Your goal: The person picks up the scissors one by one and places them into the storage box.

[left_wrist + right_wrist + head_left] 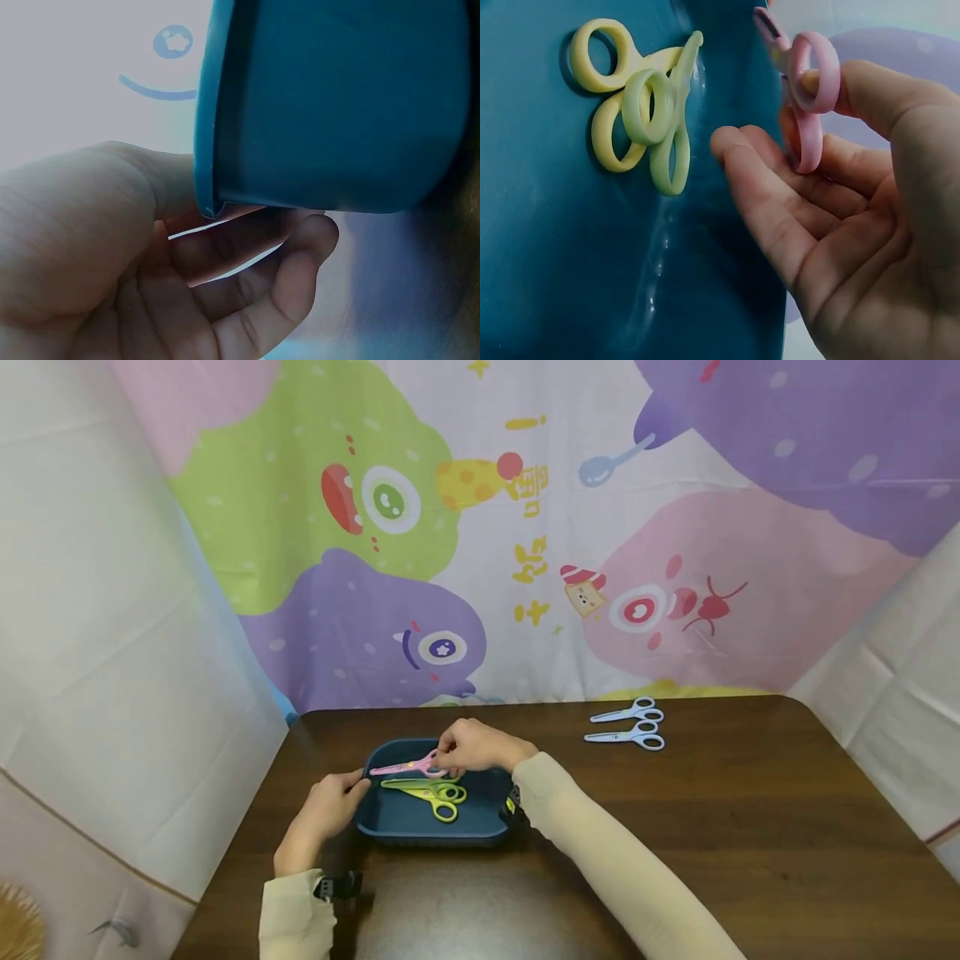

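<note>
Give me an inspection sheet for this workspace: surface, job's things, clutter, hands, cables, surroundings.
Surface: brown table, with a dark blue tray on it.
Job's things: green scissors lie across yellow scissors in the tray; pink scissors are at its far side.
Clutter: nothing seen, unless the two light-blue scissors on the table, right of the tray, count.
Hands: left hand grips the tray's left end; right hand pinches the pink scissors by the handle.
Cables: nothing seen.
Surroundings: cartoon-print cloth behind the table, pale cloth at both sides.
</note>
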Available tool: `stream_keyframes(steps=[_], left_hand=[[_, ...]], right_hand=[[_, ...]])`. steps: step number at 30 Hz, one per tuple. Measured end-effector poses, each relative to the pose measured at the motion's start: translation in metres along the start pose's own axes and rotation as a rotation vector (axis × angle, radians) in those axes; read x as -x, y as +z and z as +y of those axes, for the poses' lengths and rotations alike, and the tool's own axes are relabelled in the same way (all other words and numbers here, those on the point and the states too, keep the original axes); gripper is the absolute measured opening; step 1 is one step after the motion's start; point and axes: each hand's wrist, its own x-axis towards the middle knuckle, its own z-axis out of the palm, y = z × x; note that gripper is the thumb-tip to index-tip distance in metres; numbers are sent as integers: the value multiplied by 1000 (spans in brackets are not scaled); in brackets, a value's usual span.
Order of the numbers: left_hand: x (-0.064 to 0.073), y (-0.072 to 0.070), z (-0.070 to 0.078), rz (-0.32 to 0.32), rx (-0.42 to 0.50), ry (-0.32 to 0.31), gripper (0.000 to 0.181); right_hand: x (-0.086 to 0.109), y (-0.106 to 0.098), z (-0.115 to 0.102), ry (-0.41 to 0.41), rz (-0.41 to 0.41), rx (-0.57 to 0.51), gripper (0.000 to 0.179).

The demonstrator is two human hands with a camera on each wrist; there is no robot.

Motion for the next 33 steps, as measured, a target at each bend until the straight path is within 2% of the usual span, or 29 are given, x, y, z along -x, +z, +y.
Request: stream_keyframes(steps=[7,15,26,33], left_hand=[[0,1,2,-2,3,1,46],[0,0,3,4,4,7,45],[3,-1,4,8,-4,17,45],[4,-2,4,-2,4,13,45]], right_hand=[[-1,1,0,29,-5,11,19],[-7,4,0,52,25,119,27],[-7,6,-2,87,22,122,22],[-6,7,-3,163,-4,152,28]])
